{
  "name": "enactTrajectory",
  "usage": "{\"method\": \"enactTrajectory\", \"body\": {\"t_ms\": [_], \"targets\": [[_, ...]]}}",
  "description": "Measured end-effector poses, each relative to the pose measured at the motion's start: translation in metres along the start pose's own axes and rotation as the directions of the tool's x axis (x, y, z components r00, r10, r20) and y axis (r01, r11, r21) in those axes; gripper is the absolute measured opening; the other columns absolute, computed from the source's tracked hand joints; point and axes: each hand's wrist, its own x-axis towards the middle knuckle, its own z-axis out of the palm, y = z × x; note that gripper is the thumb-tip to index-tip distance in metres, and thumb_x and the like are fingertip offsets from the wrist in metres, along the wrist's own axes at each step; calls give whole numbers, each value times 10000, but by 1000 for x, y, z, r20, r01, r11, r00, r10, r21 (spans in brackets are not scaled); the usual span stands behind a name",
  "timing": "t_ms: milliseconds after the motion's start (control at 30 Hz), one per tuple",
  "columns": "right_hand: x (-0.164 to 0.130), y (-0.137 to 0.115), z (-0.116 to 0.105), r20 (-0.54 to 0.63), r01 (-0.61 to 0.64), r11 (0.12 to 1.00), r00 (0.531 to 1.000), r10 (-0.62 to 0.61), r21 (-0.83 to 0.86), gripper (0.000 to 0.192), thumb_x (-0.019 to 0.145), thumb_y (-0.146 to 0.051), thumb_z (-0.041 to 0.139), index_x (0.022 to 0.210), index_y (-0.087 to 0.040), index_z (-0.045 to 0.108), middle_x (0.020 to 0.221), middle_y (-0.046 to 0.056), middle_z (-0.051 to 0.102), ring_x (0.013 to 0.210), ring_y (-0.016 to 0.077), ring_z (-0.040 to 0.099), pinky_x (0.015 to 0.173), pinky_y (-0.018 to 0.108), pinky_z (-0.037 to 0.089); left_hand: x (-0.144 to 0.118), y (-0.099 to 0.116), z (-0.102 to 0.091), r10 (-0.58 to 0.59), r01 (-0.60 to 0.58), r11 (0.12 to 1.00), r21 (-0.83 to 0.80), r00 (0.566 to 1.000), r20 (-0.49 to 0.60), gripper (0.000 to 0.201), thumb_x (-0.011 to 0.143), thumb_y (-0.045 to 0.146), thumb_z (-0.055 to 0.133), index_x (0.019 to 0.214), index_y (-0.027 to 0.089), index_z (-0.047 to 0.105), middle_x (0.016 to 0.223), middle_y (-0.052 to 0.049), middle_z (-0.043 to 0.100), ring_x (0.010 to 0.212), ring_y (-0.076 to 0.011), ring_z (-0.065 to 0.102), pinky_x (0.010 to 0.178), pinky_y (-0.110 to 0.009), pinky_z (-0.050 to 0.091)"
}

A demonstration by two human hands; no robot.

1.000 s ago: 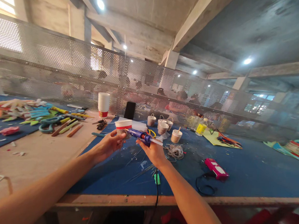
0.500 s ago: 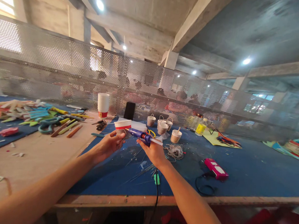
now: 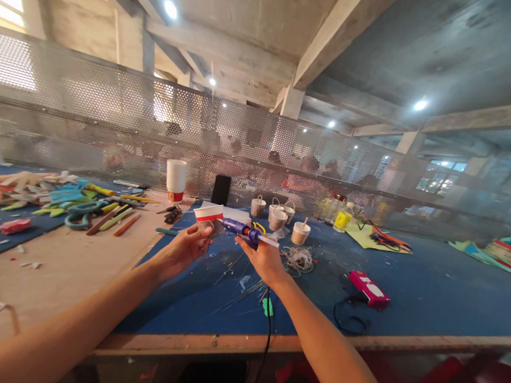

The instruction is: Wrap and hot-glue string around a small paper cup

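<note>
My left hand [image 3: 189, 245] is closed around the lower part of a paper cup [image 3: 207, 213] with a white rim and a red band, held tilted above the blue table mat. In my right hand [image 3: 265, 259] is a blue hot glue gun [image 3: 241, 229], its nozzle pointing left at the cup's side and a pale glue stick showing at its back end. Whether the nozzle touches the cup I cannot tell. A black cord hangs from the gun over the table's front edge. Beyond the gun lie yellow-handled scissors [image 3: 258, 227], partly hidden, and a coil of grey twine [image 3: 298, 259].
Several small twine-wrapped cups [image 3: 277, 219] stand behind my hands, near a black phone [image 3: 221, 190] and a stack of paper cups [image 3: 176, 181]. Scissors [image 3: 84, 214] and foam pieces lie left. A pink box-shaped device [image 3: 369, 289] and a yellow-labelled bottle [image 3: 343, 217] are on the right.
The cup in my left hand has tilted slightly and moved a touch left. The glue gun stays close beside it, in nearly the same position.
</note>
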Motion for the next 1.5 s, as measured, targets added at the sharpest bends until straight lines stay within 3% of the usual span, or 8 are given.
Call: {"method": "enactTrajectory", "body": {"t_ms": [767,1000,1400,1500], "targets": [[1,0,-2,-34,-47,998,998,46,-32,435,928,-552,608,1135,-184,714,966,107,780,882,281,740,785,339,541,1,0,-2,-33,31,997,-76,999,-22,227,745,60,811,941,133,722,759,-20,763,601,-128,721,551,-164,587],[2,1,-2,-35,-72,997,997,71,-23,431,920,-562,611,1094,-184,724,952,109,778,870,280,735,787,344,535,4,0,-4,-41,38,996,-80,999,-26,189,732,63,818,848,153,700,701,-6,738,601,-133,719,541,-162,575],[4,-1,-5,-26,-90,991,995,93,96,346,912,-491,641,1084,-203,729,1044,102,765,971,280,705,872,360,513,3,0,-6,-25,26,997,-78,1000,17,235,699,103,860,872,154,710,752,0,748,626,-129,723,566,-167,590],[5,-1,-7,-11,-151,974,988,155,170,321,893,-499,657,1010,-209,731,923,84,763,855,258,701,796,344,512,1,1,-6,-21,24,996,-82,999,42,219,708,121,862,851,150,699,747,0,740,632,-128,724,576,-171,595]]}}
